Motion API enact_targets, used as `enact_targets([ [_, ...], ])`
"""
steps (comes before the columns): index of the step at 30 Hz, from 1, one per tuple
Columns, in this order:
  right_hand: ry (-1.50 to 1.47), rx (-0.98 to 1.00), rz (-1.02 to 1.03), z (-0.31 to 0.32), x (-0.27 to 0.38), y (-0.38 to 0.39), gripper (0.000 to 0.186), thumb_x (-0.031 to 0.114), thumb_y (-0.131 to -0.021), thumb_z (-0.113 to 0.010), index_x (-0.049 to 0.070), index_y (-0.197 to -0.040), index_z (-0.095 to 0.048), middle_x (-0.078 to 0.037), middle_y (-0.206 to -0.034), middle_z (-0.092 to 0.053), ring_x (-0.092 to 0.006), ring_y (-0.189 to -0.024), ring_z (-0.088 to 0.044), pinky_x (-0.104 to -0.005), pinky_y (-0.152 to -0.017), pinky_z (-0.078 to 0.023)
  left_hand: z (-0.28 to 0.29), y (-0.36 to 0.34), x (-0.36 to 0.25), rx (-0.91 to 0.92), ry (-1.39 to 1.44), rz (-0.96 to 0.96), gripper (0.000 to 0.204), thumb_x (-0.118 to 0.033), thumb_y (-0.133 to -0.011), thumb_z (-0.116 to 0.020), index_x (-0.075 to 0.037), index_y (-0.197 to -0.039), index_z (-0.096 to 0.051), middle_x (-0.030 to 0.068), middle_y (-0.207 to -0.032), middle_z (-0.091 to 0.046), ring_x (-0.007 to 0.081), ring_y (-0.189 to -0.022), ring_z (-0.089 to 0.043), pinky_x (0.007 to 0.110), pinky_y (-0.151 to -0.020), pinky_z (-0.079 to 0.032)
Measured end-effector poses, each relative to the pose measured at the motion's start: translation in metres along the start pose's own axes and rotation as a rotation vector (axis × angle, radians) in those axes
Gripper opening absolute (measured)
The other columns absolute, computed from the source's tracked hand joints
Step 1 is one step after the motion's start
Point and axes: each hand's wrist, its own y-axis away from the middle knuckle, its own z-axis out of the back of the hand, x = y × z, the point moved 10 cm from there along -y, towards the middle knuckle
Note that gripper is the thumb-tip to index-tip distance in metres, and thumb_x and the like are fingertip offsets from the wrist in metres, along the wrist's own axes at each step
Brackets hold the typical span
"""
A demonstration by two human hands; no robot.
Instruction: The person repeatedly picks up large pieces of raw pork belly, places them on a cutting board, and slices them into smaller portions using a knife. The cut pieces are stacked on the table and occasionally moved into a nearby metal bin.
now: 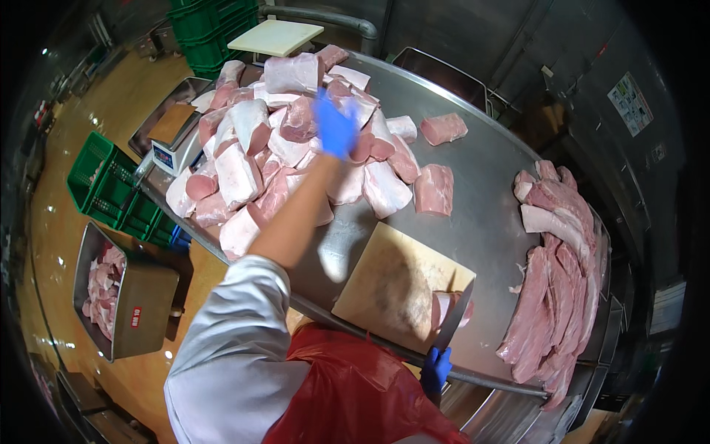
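Note:
My left hand [336, 127], in a blue glove, reaches over a heap of cut pork pieces [240, 177]. Motion smears its fingers, so whether they grip a piece of meat cannot be made out. My right hand [436, 368], also gloved in blue, is closed round the handle of a knife [455, 320] at the table's near edge. The blade points away from me, over the right side of a white cutting board [381, 277]. Partly behind the blade, a small piece of pork [442, 305] lies at the board's right edge.
Long pork loins [551, 296] are piled at the right of the metal table [484, 200]. A scale [174, 152] stands at the left end, near green crates [103, 177]. A metal bin [144, 296] on the floor holds meat. Another white board [277, 37] sits at the far edge.

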Motion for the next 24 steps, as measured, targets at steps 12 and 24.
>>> enact_targets([
  [12,-0.263,-0.356,-0.163,0.104,-0.061,0.032,0.042,0.02,-0.104,-0.055,-0.011,-0.131,-0.048,-0.012,-0.066,-0.06,-0.0148,-0.051,-0.053,-0.036,-0.047,-0.044,-0.294,0.496,-0.168,1.139,-0.598,-0.447,0.042,-0.028,-0.093,-0.057,-0.015,-0.132,-0.061,0.0162,-0.124,-0.062,0.034,-0.115,-0.061,0.053,-0.086,-0.053],
  [24,-0.279,-0.232,-0.006,0.064,-0.046,-0.003,0.032,0.026,-0.103,-0.057,-0.005,-0.111,-0.054,-0.012,-0.069,-0.059,-0.0182,-0.057,-0.055,-0.0359,-0.054,-0.048,-0.072,0.368,-0.047,0.988,0.685,0.12,0.017,-0.01,-0.091,-0.064,-0.004,-0.106,-0.067,0.0087,-0.1,-0.068,0.0247,-0.096,-0.066,0.043,-0.083,-0.054],
])
